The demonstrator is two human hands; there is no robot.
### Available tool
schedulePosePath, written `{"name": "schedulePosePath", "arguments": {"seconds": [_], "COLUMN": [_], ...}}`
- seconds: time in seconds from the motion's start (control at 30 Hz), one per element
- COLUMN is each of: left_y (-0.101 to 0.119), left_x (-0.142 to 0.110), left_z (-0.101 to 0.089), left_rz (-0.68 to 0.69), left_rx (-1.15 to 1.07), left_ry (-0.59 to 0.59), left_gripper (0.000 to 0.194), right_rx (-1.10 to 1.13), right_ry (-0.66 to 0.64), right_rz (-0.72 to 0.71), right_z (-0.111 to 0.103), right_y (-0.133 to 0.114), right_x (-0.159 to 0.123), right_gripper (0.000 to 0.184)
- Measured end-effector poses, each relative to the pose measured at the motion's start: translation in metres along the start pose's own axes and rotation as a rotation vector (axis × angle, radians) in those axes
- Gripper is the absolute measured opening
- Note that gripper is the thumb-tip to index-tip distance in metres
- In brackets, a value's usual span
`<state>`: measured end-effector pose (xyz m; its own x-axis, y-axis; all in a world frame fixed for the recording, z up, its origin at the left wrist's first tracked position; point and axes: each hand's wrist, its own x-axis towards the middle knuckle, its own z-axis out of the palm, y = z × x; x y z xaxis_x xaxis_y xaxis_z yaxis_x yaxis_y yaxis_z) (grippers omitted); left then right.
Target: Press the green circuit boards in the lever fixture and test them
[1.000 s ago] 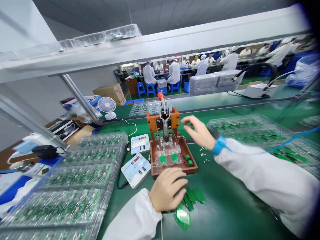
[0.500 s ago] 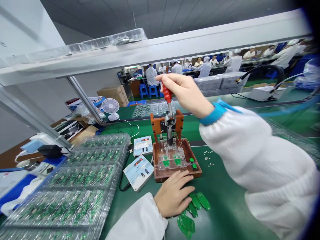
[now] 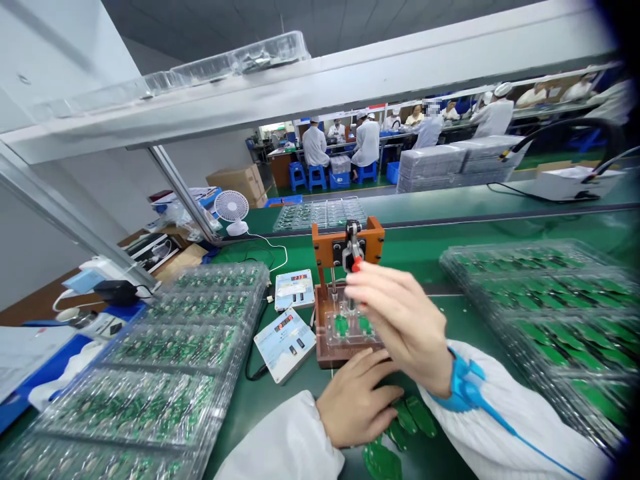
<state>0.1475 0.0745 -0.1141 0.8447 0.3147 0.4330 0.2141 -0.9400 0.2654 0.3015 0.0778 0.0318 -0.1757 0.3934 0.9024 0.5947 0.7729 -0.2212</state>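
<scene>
In the head view, a press (image 3: 375, 240) was set near the middle of the worktop (image 3: 270, 393), its orange frame mounted on a brown base (image 3: 325, 357). Two green boards (image 3: 341, 325) were seated side by side under clear plastic at the base's near edge. The lever was lowered toward the near side, and only a bit of its red handle (image 3: 357, 264) was left uncovered above the fingers of the right hand (image 3: 407, 327). Those fingers were loosely bent and brought up to the handle; whether they were closed around it could not be told. A blue band (image 3: 465, 383) was worn on that wrist.

The left hand (image 3: 357, 400) was laid palm down just in front of the base, its fingers spread and nothing seen in its hold. Loose boards (image 3: 383, 461) were scattered by its fingertips, toward the worktop's near edge, and were partly covered by the two arms.

Two meters (image 3: 285, 343) were placed left of the base. A filled tray (image 3: 187, 370) was ranged along the worktop's left edge, another tray (image 3: 500, 327) along its right, and a fan (image 3: 231, 208) was stood near the far left corner.
</scene>
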Motion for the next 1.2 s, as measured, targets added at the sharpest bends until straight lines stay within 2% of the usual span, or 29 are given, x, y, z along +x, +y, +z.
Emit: {"name": "schedulePosePath", "arguments": {"seconds": [0.17,0.3,0.5,0.7,0.8,0.9,1.03,1.13,1.2], "left_y": [0.000,-0.001,-0.003,-0.003,-0.003,-0.001,0.005,0.005,-0.002], "left_x": [0.003,0.001,0.002,0.003,0.004,0.007,0.009,0.006,0.003], "left_z": [-0.001,0.003,0.003,0.002,0.002,-0.002,-0.028,-0.067,-0.097], "left_rz": [0.006,0.013,0.070,0.069,0.050,0.006,-0.097,-0.236,-0.343], "left_rx": [-0.023,0.005,0.063,0.068,0.020,-0.142,-0.514,-0.671,-0.622], "left_ry": [-0.007,0.005,0.056,0.053,0.055,0.081,0.217,0.231,0.243], "left_gripper": [0.027,0.029,0.029,0.027,0.027,0.028,0.027,0.016,0.019], "right_rx": [0.052,0.121,0.170,0.198,0.226,0.261,0.272,0.279,0.278], "right_ry": [-0.021,-0.011,-0.006,0.029,0.027,0.008,0.009,0.008,0.005], "right_rz": [0.000,0.068,0.072,0.057,0.070,0.087,0.052,0.060,0.066], "right_z": [0.013,0.021,0.024,0.026,0.023,0.016,0.013,0.015,0.017], "right_y": [0.008,0.006,0.006,0.007,0.008,0.008,0.009,0.007,0.007], "right_x": [-0.021,-0.029,-0.036,-0.034,-0.033,-0.031,-0.028,-0.027,-0.028], "right_gripper": [0.068,0.076,0.080,0.083,0.081,0.074,0.070,0.071,0.072]}}
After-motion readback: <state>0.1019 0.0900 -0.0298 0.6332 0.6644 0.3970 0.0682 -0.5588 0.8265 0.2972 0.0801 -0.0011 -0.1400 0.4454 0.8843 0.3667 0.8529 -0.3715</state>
